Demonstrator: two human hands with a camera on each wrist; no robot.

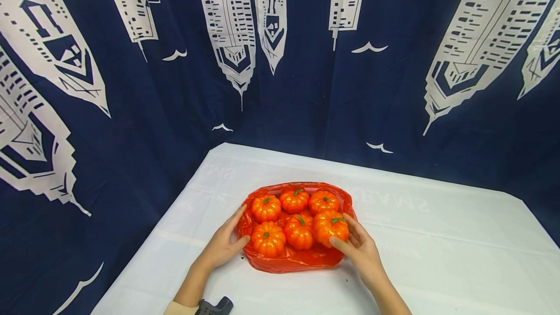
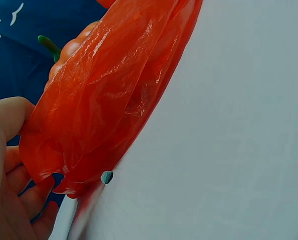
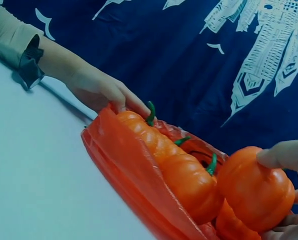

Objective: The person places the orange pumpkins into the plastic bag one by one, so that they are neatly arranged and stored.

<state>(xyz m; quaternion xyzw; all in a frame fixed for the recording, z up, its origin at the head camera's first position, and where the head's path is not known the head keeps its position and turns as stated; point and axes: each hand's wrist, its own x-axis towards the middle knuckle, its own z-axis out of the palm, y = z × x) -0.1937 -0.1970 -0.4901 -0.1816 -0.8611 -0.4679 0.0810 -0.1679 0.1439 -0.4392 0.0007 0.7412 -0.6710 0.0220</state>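
A red plastic bag [image 1: 290,265], its mouth spread wide, lies on the table with several small orange pumpkins [image 1: 268,239] inside. These have green stems and look glossy. My left hand [image 1: 224,245] holds the bag's left side; in the left wrist view its thumb and curled fingers [image 2: 36,197] lie around the crinkled plastic [image 2: 103,95]. At the bag's right end, my right hand [image 1: 363,252] grips one pumpkin [image 1: 329,227] between thumb and fingers. The right wrist view has this held pumpkin [image 3: 254,190] raised slightly beside the others [image 3: 189,185].
A white cloth [image 1: 437,247] covers the table. Behind it hangs a dark blue curtain [image 1: 297,106] printed with white buildings and birds. A tiny dark speck lies on the cloth near the bag. The left wrist carries a dark strap-on device [image 1: 214,306].
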